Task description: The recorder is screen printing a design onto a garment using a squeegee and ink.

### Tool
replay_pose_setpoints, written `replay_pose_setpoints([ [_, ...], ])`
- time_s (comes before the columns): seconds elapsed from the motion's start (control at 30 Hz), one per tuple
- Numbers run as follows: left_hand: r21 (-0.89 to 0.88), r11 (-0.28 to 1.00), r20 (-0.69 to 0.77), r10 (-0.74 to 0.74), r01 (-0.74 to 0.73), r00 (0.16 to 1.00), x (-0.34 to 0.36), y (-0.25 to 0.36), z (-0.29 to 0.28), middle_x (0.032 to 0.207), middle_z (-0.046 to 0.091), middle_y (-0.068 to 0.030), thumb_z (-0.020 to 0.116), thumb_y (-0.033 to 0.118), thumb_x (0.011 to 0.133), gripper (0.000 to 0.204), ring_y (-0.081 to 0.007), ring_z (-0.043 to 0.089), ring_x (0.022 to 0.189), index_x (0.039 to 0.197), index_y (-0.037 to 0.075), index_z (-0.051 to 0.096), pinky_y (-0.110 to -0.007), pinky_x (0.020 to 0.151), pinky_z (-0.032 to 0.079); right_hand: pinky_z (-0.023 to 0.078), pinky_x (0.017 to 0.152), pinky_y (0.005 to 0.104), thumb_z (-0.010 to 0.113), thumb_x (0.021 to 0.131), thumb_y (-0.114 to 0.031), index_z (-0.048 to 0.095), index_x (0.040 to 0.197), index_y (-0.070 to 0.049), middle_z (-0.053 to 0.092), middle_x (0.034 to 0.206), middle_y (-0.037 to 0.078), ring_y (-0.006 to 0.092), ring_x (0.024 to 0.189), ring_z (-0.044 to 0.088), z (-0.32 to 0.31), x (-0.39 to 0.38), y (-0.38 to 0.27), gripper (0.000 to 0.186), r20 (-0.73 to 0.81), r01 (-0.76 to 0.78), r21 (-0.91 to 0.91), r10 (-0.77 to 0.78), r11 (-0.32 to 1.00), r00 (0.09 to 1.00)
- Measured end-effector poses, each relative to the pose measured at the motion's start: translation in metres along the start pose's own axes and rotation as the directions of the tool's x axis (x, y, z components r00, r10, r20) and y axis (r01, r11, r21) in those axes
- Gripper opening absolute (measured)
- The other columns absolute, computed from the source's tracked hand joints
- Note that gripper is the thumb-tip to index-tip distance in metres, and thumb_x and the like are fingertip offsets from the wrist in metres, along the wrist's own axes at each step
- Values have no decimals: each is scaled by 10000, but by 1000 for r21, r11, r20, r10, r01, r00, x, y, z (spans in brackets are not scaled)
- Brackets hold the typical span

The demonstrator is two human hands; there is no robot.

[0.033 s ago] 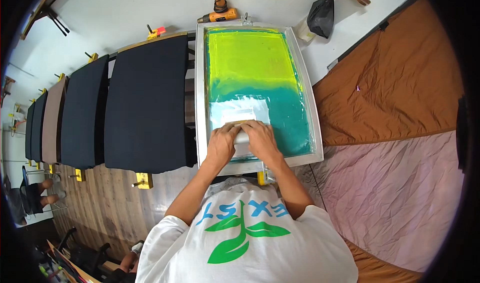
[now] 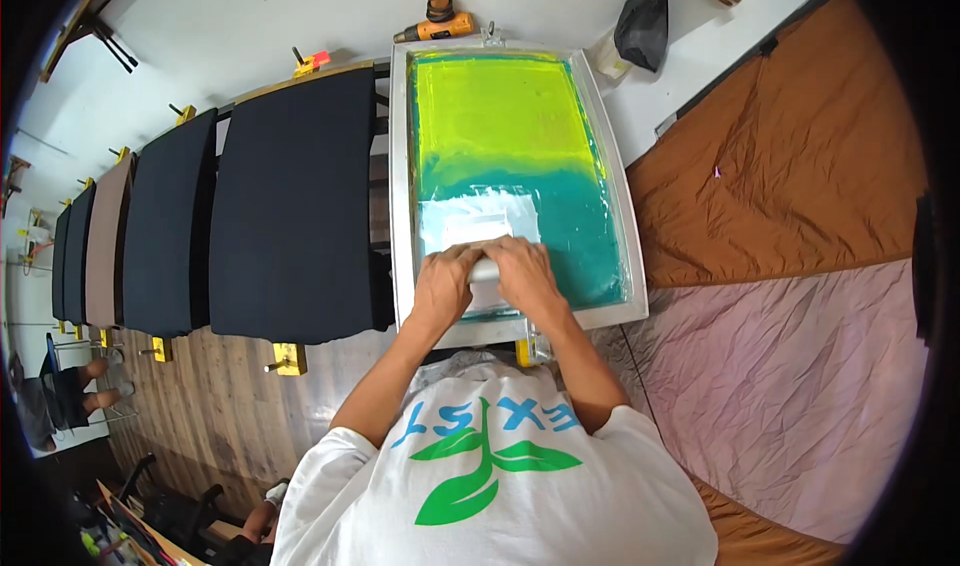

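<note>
Both my hands grip a squeegee with a pale handle point(image 2: 484, 270) at the near end of a screen-printing frame point(image 2: 401, 181). My left hand point(image 2: 446, 286) is closed round its left part, and my right hand point(image 2: 524, 276) round its right part, thumbs close together. Much of the squeegee is hidden under my fingers. Just beyond it lies a whitish rectangular patch point(image 2: 450, 222) on the teal mesh point(image 2: 575, 231). Bright yellow-green colour point(image 2: 500, 111) covers the far half of the mesh.
Dark cloth-covered boards point(image 2: 290, 206) stand in a row on the left, with a brown one point(image 2: 107, 241) among them. An orange heat gun point(image 2: 440, 29) lies beyond the frame. Brown fabric point(image 2: 780, 156) hangs or lies at right. Another person's legs point(image 2: 95, 386) show at far left.
My hands have shifted very slightly, and the tan edge seen beyond my fingers before is now mostly covered. The frame stays in place.
</note>
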State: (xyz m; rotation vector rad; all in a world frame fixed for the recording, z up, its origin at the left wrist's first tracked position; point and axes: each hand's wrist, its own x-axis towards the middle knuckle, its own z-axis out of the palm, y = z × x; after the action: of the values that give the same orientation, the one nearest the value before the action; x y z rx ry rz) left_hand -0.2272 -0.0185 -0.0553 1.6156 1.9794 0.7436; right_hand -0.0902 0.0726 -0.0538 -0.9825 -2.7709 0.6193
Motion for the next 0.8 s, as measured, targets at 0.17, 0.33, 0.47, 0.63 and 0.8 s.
replay_pose_setpoints([
  [0.17, 100, 990, -252, 124, -102, 960, -1, -7, 15, 1246, 608, -262, 544, -141, 685, 541, -415, 580, 1168, 1203, -7, 625, -472, 995, 461, 448, 868, 450, 585, 788, 13, 665, 1092, -49, 638, 1133, 99, 288, 1128, 584, 11, 3, 4, 321, -140, 66, -43, -72, 997, 988],
  [0.33, -2, 1000, -156, 3, -3, 988, -8, 6, 7, 1243, 612, -253, 559, -144, 695, 532, -413, 581, 1166, 1203, -5, 627, -472, 984, 463, 449, 853, 461, 557, 838, -32, 672, 1027, -44, 636, 1102, 122, 294, 1102, 583, -12, 4, 0, 222, 44, 76, -45, -74, 996, 996],
  [0.47, 65, 996, -245, 76, -62, 966, -5, 1, 14, 1230, 622, -243, 563, -142, 691, 523, -416, 600, 1119, 1190, -2, 635, -474, 974, 465, 456, 848, 459, 555, 826, -12, 685, 980, -40, 654, 1045, 128, 302, 1047, 608, 5, 0, 1, 203, -224, 106, -60, -117, 993, 968],
  [0.63, 23, 999, -176, 28, -24, 984, -15, 12, 6, 1228, 626, -245, 548, -169, 660, 549, -413, 596, 1138, 1176, -9, 647, -467, 969, 473, 485, 900, 460, 586, 772, 41, 657, 1106, -21, 637, 1133, 144, 329, 1135, 582, -7, -5, -3, 347, 23, 43, 21, -43, 999, 999],
  [0.8, 29, 1000, -158, 10, -6, 987, -16, 8, 8, 1260, 614, -236, 560, -162, 688, 552, -400, 578, 1184, 1206, 10, 643, -455, 990, 459, 483, 838, 477, 562, 823, -18, 661, 1033, -26, 626, 1082, 135, 319, 1081, 583, 4, -9, 1, 233, -106, 107, 5, -106, 994, 989],
])
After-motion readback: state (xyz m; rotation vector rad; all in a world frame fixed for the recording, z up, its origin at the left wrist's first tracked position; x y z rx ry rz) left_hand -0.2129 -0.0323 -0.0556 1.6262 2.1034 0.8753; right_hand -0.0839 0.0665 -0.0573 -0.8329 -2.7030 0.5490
